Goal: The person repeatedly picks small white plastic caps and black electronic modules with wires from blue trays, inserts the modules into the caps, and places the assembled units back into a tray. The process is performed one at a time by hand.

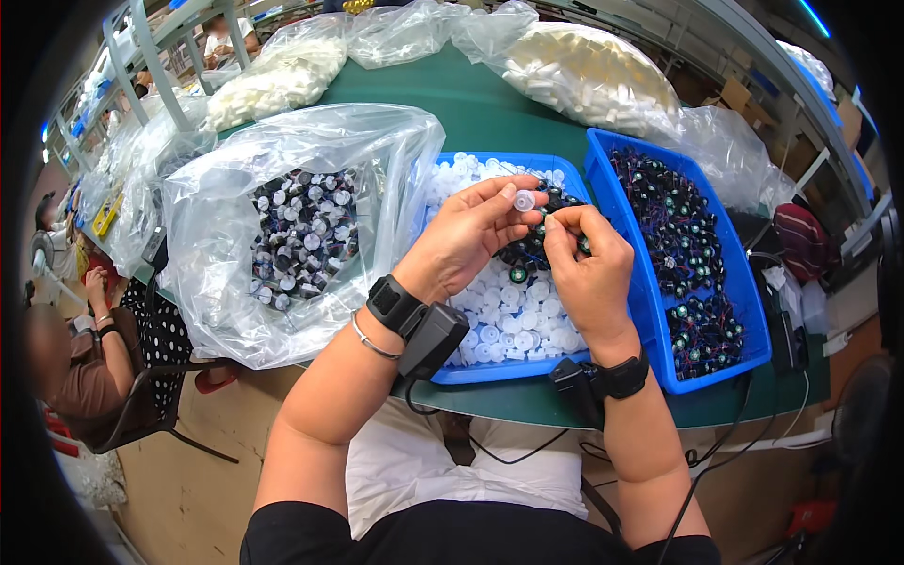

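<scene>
Between the thumb and fingers of my left hand (471, 226) is a translucent round plastic cap (524, 201), its round face turned toward me. Close beside it, my right hand (591, 259) pinches thumb and forefinger together; whatever is between them is too small to make out. Both hands are above a blue tray (490, 373) filled with loose translucent white caps (513, 320). Small dark wired parts (563, 200) lie on the caps toward the tray's far right, partly hidden by my hands.
A second blue tray (650, 320) on the right holds many dark wired parts (673, 226). To the left, an open clear plastic bag (212, 226) contains capped dark pieces (306, 231). Bags of white pieces (589, 80) line the green table's (424, 94) far side. Another person (104, 353) sits at left.
</scene>
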Demonstrator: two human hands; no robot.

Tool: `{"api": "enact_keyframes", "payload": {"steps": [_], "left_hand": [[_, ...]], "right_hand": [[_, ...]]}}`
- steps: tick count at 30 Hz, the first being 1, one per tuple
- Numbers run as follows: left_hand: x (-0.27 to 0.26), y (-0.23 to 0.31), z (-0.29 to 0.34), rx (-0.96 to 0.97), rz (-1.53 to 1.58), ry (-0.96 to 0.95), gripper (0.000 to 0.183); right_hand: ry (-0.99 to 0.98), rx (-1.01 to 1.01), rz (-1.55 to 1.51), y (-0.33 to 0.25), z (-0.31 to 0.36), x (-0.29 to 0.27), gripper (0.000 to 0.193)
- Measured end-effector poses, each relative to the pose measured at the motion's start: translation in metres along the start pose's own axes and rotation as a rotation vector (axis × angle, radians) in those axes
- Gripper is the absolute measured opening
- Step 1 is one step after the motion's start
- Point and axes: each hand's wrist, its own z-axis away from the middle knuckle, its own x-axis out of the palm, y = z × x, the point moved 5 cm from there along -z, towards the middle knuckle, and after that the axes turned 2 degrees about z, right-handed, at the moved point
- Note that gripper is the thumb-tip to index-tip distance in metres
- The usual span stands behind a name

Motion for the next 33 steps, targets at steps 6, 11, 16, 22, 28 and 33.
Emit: {"api": "enact_keyframes", "payload": {"steps": [6,11,16,22,28,33], "left_hand": [[0.0028,-0.0023,-0.0029,0.036,0.000,-0.044,0.026],[0.0034,-0.0016,-0.0028,0.032,0.042,-0.018,0.023],[0.0040,-0.0011,-0.0026,0.040,0.027,-0.022,0.023],[0.0037,-0.0007,-0.0025,0.051,0.012,-0.023,0.023],[0.0051,-0.0003,-0.0015,0.052,-0.028,-0.009,0.024],[0.0043,-0.0007,-0.0003,0.042,-0.060,0.014,0.026]], "right_hand": [[0.007,0.087,-0.019,0.0029,0.0017,0.0006,0.006],[0.002,0.108,-0.043,0.0042,0.0011,0.0000,0.006],[0.026,0.109,-0.039,0.0052,0.0011,-0.0009,0.006],[0.029,0.123,-0.025,0.0072,0.0017,-0.0014,0.006],[0.036,0.114,-0.060,0.0074,0.0015,-0.0007,0.005],[0.037,0.088,-0.062,0.0038,0.0008,-0.0010,0.005]]}}
